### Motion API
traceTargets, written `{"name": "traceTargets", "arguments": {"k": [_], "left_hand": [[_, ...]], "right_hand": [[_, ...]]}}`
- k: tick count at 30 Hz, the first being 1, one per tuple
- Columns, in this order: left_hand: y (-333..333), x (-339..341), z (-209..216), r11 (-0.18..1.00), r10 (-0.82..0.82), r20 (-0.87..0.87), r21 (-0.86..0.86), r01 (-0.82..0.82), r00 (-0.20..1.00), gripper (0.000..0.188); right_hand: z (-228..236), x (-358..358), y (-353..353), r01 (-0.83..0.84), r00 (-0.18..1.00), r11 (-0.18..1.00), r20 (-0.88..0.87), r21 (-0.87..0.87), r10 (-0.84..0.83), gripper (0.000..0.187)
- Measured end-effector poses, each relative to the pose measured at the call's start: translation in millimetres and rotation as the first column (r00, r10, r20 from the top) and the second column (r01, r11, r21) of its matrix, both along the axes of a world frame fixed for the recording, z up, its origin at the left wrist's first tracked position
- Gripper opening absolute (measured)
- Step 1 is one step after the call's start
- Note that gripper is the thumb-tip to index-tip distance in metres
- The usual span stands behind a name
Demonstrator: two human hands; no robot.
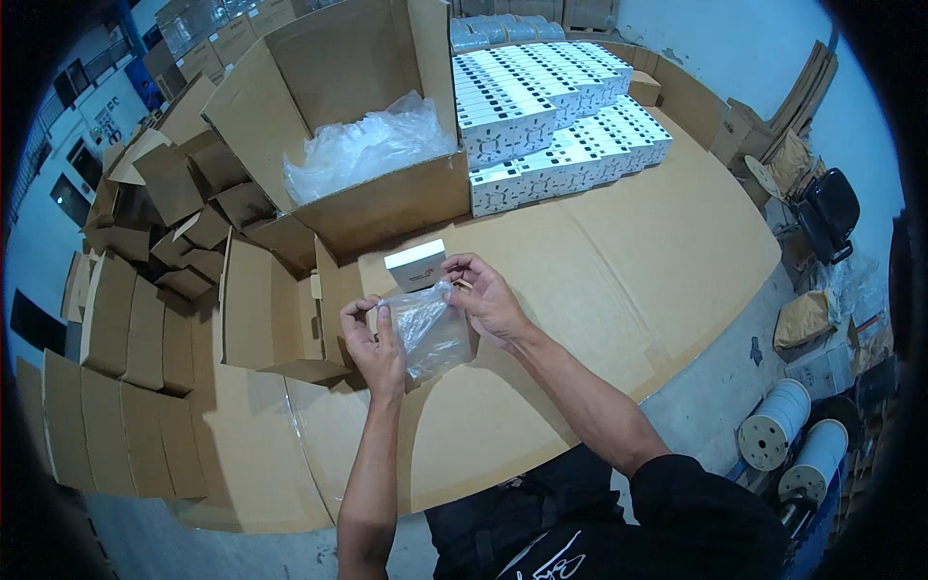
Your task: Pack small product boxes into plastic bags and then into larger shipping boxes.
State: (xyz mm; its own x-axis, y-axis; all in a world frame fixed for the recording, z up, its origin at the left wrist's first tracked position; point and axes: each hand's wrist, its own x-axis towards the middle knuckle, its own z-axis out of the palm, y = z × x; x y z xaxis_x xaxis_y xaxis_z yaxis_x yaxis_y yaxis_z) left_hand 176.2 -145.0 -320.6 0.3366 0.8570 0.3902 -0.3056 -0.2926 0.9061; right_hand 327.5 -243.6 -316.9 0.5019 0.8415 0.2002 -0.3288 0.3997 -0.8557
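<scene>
A clear plastic bag [432,338] is stretched between my two hands above the cardboard-covered table. My left hand [375,343] pinches its upper left corner between thumb and fingers. At the upper right corner, my right hand [486,302] grips the bag's edge with bent fingers. Just beyond the bag stands a small white box [416,266] with a small dark and red print on its front. Whether the bag touches the box I cannot tell. To the left of my left hand is an open, narrow cardboard box [273,309].
Behind that, a large open carton [387,198] holds crumpled clear plastic bags [372,145]. Stacked white printed boxes [512,130] fill the table's far right. Open brown cartons [184,184] pile up at the left. Cable spools [775,425] and a black chair [826,213] stand beyond the table's right edge.
</scene>
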Motion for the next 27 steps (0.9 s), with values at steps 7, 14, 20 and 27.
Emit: {"name": "traceTargets", "arguments": {"k": [7,14,20,27], "left_hand": [[-2,-1,3,0.997,0.061,0.042,-0.045,-0.059,0.997,0.019],[-3,0,5,1.0,0.014,-0.002,-0.021,-0.014,1.0,0.023],[-5,-2,8,1.0,0.004,-0.049,-0.02,-0.005,0.999,0.022],[0,-4,6,0.988,-0.086,-0.1,-0.139,0.071,0.991,0.024]], "right_hand": [[9,-1,-3,-0.102,0.993,0.994,-0.064,-0.04,0.099,0.035],[-6,5,-2,-0.114,0.99,0.992,-0.092,-0.059,0.108,0.02],[3,0,-7,-0.153,0.958,0.986,-0.232,0.074,0.166,0.017],[6,3,-7,-0.152,0.987,0.984,-0.074,-0.095,0.146,0.015]]}}
